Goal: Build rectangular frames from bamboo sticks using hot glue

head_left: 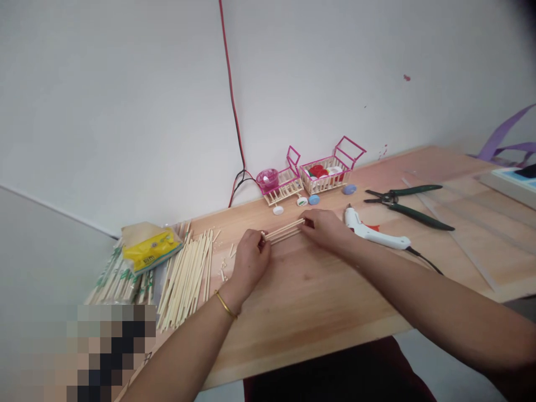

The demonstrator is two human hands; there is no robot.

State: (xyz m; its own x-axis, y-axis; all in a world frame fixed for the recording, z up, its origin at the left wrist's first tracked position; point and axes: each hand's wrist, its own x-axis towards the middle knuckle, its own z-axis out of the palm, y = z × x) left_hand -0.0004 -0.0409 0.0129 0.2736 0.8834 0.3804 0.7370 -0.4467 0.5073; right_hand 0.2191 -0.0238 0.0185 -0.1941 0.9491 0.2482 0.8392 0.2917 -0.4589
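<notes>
Between my two hands lies a small frame of wooden sticks, a few pale lengths running side by side just over the table. My left hand has its fingers closed on the frame's left end. At the other end my right hand pinches the sticks between thumb and fingers. Both fingertips partly hide the ends. Beyond them stand two little stick carts with pink rims, one holding a pink cup, the other cart holding red and white items. A white glue gun lies right of my right hand.
Loose sticks are spread at the left, beside a yellow packet on wrapped bundles. Green-handled pruning shears lie at the right, near a white-blue box. The wooden table meets the wall behind; a cable hangs there.
</notes>
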